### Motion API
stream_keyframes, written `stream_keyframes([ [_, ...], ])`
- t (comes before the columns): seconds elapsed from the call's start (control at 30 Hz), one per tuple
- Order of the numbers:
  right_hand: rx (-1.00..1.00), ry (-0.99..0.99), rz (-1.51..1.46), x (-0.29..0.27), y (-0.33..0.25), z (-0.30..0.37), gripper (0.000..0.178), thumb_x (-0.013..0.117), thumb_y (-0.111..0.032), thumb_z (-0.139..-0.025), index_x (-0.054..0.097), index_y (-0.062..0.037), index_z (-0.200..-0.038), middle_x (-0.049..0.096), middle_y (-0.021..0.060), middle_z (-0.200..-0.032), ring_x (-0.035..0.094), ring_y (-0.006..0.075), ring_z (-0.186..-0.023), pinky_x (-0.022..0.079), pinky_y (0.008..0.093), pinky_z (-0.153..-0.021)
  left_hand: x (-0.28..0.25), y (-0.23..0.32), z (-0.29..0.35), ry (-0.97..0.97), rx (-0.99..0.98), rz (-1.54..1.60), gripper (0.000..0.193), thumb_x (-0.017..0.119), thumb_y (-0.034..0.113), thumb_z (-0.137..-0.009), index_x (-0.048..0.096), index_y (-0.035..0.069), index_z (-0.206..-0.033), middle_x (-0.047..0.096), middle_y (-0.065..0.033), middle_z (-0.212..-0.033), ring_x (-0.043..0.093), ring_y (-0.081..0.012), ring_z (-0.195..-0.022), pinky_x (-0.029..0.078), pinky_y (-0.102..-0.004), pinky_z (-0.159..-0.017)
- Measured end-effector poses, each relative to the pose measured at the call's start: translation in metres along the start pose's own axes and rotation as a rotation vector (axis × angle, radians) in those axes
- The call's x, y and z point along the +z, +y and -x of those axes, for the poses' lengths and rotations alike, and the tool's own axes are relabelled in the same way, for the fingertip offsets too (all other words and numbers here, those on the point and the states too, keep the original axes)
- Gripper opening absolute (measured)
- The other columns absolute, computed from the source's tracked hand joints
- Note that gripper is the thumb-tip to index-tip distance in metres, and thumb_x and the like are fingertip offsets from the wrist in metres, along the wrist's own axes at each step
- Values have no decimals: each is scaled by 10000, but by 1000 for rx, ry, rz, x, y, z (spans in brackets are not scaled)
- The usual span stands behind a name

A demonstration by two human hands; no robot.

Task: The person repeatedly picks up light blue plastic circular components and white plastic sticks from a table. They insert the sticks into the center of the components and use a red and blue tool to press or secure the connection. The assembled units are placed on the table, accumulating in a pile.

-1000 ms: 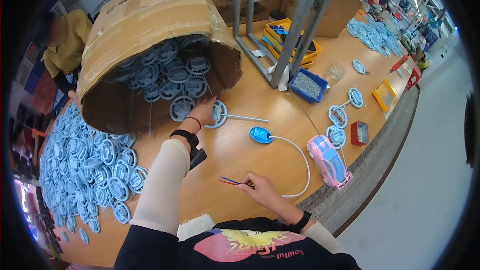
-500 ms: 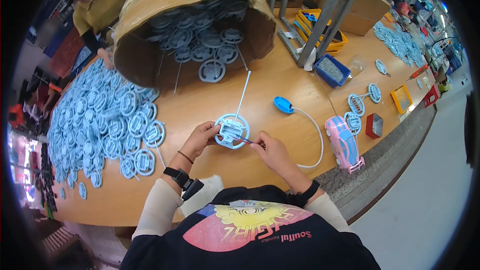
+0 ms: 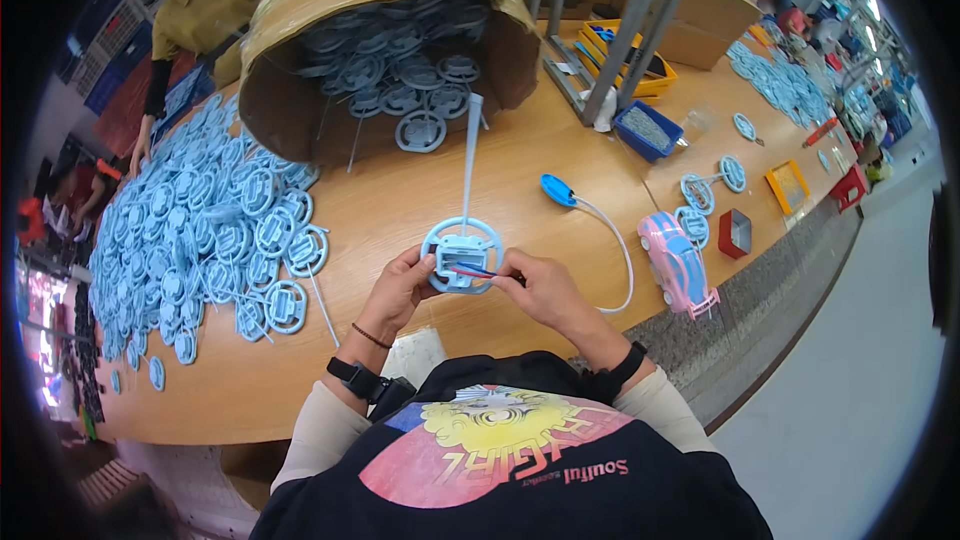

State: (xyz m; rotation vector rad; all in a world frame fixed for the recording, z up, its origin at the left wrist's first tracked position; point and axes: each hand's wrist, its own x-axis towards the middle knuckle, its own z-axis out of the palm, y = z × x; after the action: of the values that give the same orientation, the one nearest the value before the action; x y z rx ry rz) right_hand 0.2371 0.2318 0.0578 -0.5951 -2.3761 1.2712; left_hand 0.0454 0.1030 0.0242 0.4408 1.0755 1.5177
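Note:
A light blue toy steering wheel [image 3: 463, 228] is held above the table with its open back facing up, and a long pale rod or wire rises from its far edge. My left hand [image 3: 402, 283] grips the wheel's left rim between thumb and fingers. At the right side, my right hand [image 3: 535, 285] pinches thin red and blue wires [image 3: 474, 271] that lie across the hollow middle of the wheel. The tips of the right fingers partly hide the wires' ends. Farther right lies a blue oval piece [image 3: 558, 190] with a white cable [image 3: 627, 260].
Many light blue wheels [image 3: 190, 230] are heaped at the left; a tipped cardboard box [image 3: 262, 90] holds more. A pink toy car [image 3: 680, 265], a red tray [image 3: 735, 233], a blue bin [image 3: 648, 130] and a metal frame [image 3: 628, 50] stand right. Another person's hand [image 3: 141, 153] reaches to the heap.
My right hand has moved left, closer to the wheel, drawing the wires over its middle. The wheel has tilted slightly. The other person's hand has shifted left along the heap.

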Motion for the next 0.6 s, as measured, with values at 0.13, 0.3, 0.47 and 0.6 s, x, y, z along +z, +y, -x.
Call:
stream_keyframes([
  [0.13,-33,1,37,-4,-7,5,149,626,-158,-795,538,-38,-797,595,99,-669,577,214,-591,439,314,-554,3,-1,8,-31,-8,-6,322,504,208,-900,490,31,-1169,587,-55,-1035,582,-166,-936,477,-377,-854],
  [0.3,0,5,-81,1,3,8,153,630,-159,-791,536,-38,-803,609,105,-692,594,226,-621,443,316,-567,-1,-5,11,-78,-12,5,382,463,310,-913,469,45,-1188,569,-78,-1099,565,-198,-1001,460,-398,-879],
  [0.47,-24,-20,-92,7,-4,7,153,629,-155,-788,531,-38,-798,608,107,-690,592,237,-623,443,319,-569,6,-13,8,-103,-59,267,418,429,371,-918,450,71,-1208,550,-106,-1142,546,-233,-1040,445,-405,-902],
  [0.6,-26,-20,-50,9,-7,5,157,624,-161,-791,527,-38,-796,606,113,-696,593,249,-632,444,326,-568,5,-16,9,-61,-34,322,429,414,377,-922,457,50,-1195,550,-114,-1144,542,-234,-1050,436,-397,-918],
])
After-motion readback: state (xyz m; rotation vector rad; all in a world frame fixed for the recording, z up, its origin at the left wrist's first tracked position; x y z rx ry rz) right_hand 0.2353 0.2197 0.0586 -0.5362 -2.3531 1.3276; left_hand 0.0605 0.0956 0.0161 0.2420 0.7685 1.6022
